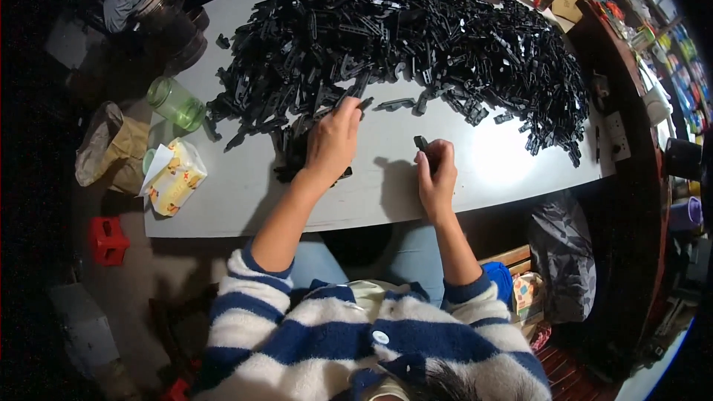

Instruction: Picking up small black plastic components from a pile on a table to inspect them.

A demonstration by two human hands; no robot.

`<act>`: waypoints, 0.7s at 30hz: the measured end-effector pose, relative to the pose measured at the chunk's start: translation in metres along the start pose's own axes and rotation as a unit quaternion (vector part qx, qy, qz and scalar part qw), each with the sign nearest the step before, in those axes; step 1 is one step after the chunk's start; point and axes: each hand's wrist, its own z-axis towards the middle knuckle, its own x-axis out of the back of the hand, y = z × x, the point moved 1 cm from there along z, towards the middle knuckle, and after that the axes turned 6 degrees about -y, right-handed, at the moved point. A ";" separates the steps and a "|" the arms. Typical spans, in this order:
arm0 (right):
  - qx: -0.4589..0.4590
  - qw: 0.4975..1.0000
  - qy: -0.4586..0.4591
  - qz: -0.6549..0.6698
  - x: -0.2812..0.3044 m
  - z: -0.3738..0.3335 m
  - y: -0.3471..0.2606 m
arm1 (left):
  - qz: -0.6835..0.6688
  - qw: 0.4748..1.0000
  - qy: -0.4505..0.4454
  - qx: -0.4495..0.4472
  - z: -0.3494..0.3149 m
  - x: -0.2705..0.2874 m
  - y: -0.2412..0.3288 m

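Firstly, one worktop (223, 212), pale and flat, its near edge before the seated person's lap. One heap of black parts (386, 30), banked over the far side of the worktop, ahead of both hands; pieces mostly long and narrow, several slotted, dark with small highlights, lying at all angles. One lesser cluster of dark parts (291, 150), under and beside the left wrist, partly hidden by it. One glass jar (177, 108), green-tinted, at the worktop's left edge. One soft packet (178, 180), white and yellow, just nearer than the jar. Hands, two: left hand (332, 137), at the heap's near fringe and the closer to it, fingers drawn together at a slim dark piece (365, 103); whether gripped or merely touched, cannot tell. Right hand (440, 178), apart from the heap, thumb and finger pinching a small dark part (421, 143), its visible end tipped forward and left. One loose black piece (395, 105), slender, just right of the left fingertips, long axis roughly crosswise, ahead and left of the right hand.
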 end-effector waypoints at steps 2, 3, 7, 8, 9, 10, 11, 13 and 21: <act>-0.069 0.982 -0.068 0.165 0.005 -0.005 -0.014 | -0.147 0.989 -0.026 0.018 -0.009 0.001 0.003; -0.140 0.951 -0.106 0.255 0.009 -0.007 -0.031 | -0.293 0.954 -0.051 0.034 -0.015 0.002 0.006; -0.124 0.915 -0.229 0.308 0.013 -0.013 -0.069 | -0.406 0.897 -0.144 0.099 -0.047 0.018 0.036; -0.118 0.907 -0.261 0.310 0.014 -0.013 -0.078 | -0.407 0.896 -0.145 0.101 -0.052 0.020 0.040; -0.126 0.899 -0.275 0.315 0.015 -0.013 -0.086 | -0.342 0.929 -0.122 0.066 -0.055 0.022 0.046; -0.130 0.900 -0.274 0.313 0.015 -0.014 -0.087 | -0.275 0.956 -0.099 0.031 -0.057 0.027 0.051; -0.089 0.912 -0.266 0.299 0.016 -0.014 -0.087 | -0.287 0.949 -0.129 0.035 -0.058 0.032 0.056; -0.050 0.920 -0.264 0.287 0.015 -0.016 -0.093 | -0.267 0.957 -0.065 -0.092 -0.063 0.028 0.061; -0.090 0.908 -0.195 0.359 0.019 -0.030 -0.102 | -0.209 0.970 -0.108 -0.066 -0.079 0.037 0.072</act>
